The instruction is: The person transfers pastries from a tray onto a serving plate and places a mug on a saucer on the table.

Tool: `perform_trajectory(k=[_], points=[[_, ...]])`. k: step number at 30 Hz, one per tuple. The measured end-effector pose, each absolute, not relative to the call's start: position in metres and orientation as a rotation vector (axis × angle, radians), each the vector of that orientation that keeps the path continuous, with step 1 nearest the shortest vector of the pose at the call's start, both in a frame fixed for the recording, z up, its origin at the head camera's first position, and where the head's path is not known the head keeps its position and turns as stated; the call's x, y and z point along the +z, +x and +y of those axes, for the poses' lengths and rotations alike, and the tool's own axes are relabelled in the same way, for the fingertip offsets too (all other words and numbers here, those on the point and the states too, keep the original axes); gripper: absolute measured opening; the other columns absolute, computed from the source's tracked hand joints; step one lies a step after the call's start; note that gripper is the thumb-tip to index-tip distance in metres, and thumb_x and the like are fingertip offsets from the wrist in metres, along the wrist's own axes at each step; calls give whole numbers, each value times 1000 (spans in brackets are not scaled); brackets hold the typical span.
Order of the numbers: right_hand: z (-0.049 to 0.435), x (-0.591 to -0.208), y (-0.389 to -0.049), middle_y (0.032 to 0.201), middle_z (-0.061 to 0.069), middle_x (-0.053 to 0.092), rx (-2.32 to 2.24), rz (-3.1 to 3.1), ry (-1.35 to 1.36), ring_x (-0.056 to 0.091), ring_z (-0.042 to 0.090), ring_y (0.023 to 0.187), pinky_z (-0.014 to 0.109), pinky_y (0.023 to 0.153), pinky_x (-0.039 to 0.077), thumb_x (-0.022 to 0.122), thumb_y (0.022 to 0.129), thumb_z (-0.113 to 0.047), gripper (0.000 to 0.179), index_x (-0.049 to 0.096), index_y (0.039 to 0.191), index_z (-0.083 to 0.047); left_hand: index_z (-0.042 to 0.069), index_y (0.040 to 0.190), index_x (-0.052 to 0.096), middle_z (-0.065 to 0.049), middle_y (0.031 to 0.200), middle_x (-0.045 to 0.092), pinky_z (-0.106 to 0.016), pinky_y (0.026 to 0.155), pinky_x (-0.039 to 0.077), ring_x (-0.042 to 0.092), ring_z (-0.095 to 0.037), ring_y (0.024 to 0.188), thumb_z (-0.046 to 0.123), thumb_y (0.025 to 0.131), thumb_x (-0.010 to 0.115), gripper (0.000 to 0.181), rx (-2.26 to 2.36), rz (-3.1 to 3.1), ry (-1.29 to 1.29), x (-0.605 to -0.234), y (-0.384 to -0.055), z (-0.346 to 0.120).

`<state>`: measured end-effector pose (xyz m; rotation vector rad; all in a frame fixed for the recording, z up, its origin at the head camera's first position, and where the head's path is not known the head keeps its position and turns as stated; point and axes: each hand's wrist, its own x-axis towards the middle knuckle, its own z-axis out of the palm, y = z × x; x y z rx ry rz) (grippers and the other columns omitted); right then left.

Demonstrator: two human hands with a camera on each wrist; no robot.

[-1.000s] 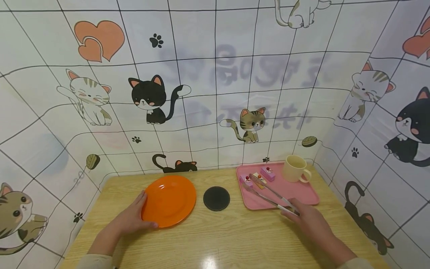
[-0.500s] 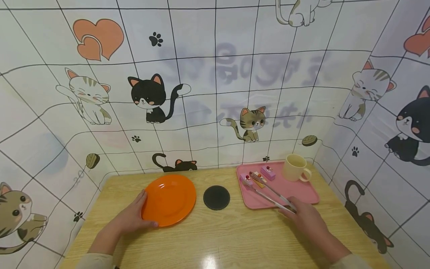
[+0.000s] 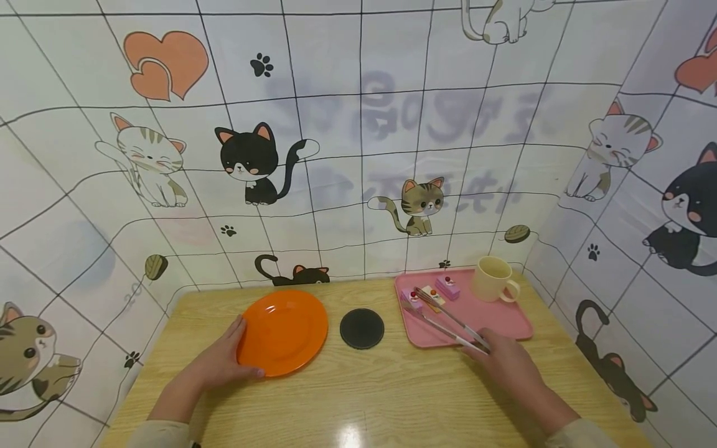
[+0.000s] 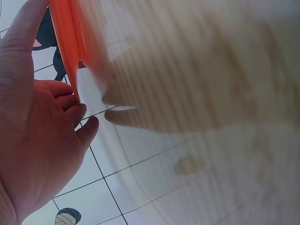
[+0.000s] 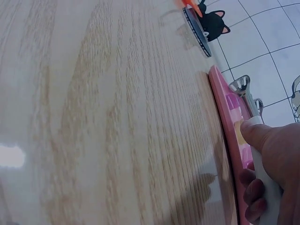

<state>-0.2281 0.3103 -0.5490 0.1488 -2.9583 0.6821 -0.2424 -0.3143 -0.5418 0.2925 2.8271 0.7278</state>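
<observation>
In the head view my left hand [image 3: 221, 363] holds the left rim of an orange plate [image 3: 282, 334], thumb along its near edge. The left wrist view has the fingers [image 4: 65, 101] curled at the rim. My right hand [image 3: 511, 364] grips a pair of metal tongs [image 3: 439, 327] with pale handles, its thumb on top in the right wrist view. The tong tips are apart over the left part of a pink tray [image 3: 493, 325]. Close to them lie a pink toy cake slice [image 3: 411, 300] and a yellow one [image 3: 433, 297], partly covered by the tongs. Contact is unclear.
Another pink cake slice [image 3: 448, 288] lies farther back on the tray. A cream mug [image 3: 493, 280] stands at the tray's back right. Between plate and tray is a black round coaster [image 3: 361, 328]. A cat-print wall [image 3: 336, 249] borders the wooden table [image 3: 358, 395].
My right hand has drifted slightly left, and the handle ends of the tongs have moved with it. The tips stay over the same cake slices. My left hand and the plate hold still.
</observation>
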Motion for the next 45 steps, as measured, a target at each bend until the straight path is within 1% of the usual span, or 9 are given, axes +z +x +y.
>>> perform_trajectory(k=[7,12,14,19,23,30,34,38,45], points=[[310,-551,-229,73,-5,51,696,-2987,121,46,18,65,37,58,39,78,103,-45,35,61,90,-18,-10,172,16,-34,180,8,-75,125,30,23,-60,161,62,80,95,141,735,2822,297,-541,-242,-313],[310,-552,-228,70,-4,47,710,-2981,99,45,17,64,37,57,37,81,102,-43,37,59,83,-19,-9,172,16,-33,180,8,-74,126,28,21,-59,162,66,79,93,143,725,2823,288,-544,-243,-315],[310,-553,-228,69,-5,47,710,-2980,93,45,17,64,37,57,37,82,101,-42,36,60,83,-20,-8,173,16,-32,181,7,-73,127,27,20,-58,162,67,79,93,143,727,2821,279,-544,-243,-315],[311,-553,-229,70,-5,48,710,-2972,91,45,17,64,37,57,37,81,102,-43,35,62,82,-21,-9,172,16,-33,180,8,-74,126,29,22,-59,162,65,79,94,142,731,2822,292,-543,-242,-315],[313,-554,-229,69,-5,47,692,-2962,83,44,17,64,38,57,36,80,102,-42,37,60,79,-21,-10,172,16,-34,180,8,-74,125,31,23,-59,161,64,80,95,142,725,2825,302,-543,-243,-315],[313,-555,-229,65,-5,45,680,-2939,60,44,19,62,38,55,35,83,99,-42,40,58,75,-22,-9,172,15,-32,181,7,-74,126,28,21,-58,162,68,78,94,144,736,2821,276,-545,-244,-316],[312,-555,-229,65,-5,45,681,-2935,53,44,19,62,38,55,35,83,100,-43,41,58,75,-22,-9,172,16,-31,181,7,-73,126,29,22,-58,162,67,78,94,144,738,2817,273,-544,-244,-315],[312,-555,-230,65,-6,43,668,-2921,58,43,18,61,37,54,35,82,100,-45,45,54,74,-21,-10,172,16,-33,180,8,-75,125,30,23,-59,161,64,79,95,142,734,2819,285,-543,-243,-314],[310,-554,-233,64,-8,33,639,-2854,127,39,16,60,35,55,33,83,99,-47,53,46,71,-21,-8,173,15,-32,181,8,-74,126,29,22,-58,162,68,78,94,144,724,2813,263,-546,-245,-315]])
